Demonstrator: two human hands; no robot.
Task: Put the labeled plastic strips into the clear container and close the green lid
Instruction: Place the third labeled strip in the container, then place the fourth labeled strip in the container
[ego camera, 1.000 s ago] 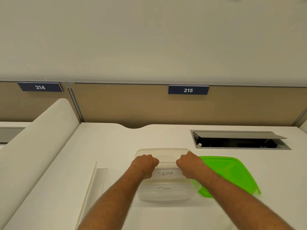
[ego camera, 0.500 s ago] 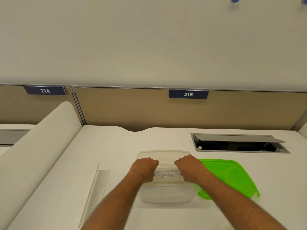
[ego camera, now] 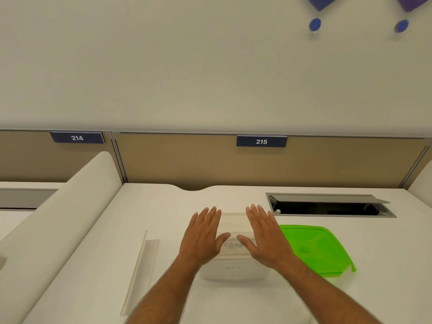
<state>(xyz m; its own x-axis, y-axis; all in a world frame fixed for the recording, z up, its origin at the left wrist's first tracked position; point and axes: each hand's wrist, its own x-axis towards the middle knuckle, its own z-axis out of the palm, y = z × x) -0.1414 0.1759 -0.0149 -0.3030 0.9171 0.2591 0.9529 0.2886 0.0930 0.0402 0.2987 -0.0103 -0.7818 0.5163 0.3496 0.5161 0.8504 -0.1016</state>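
Low in the frame, a clear strip (ego camera: 140,272) lies alone at lower left on the white desk (ego camera: 385,249). Centre: the clear container (ego camera: 233,273), a strip marked SIGMA (ego camera: 233,246) lying inside. Left hand (ego camera: 202,237) and right hand (ego camera: 267,237) spread flat over it, fingers straight, gripping nothing. Green lid (ego camera: 320,249) lies off, just right of the container. Farther back, an open cable hatch (ego camera: 327,206), then the tan partition (ego camera: 187,160).

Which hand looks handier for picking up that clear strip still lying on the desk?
Probably the left hand. The loose clear strip lies on the desk on the left of the clear container, on that hand's side. The right hand is open too, but sits nearer the green lid.
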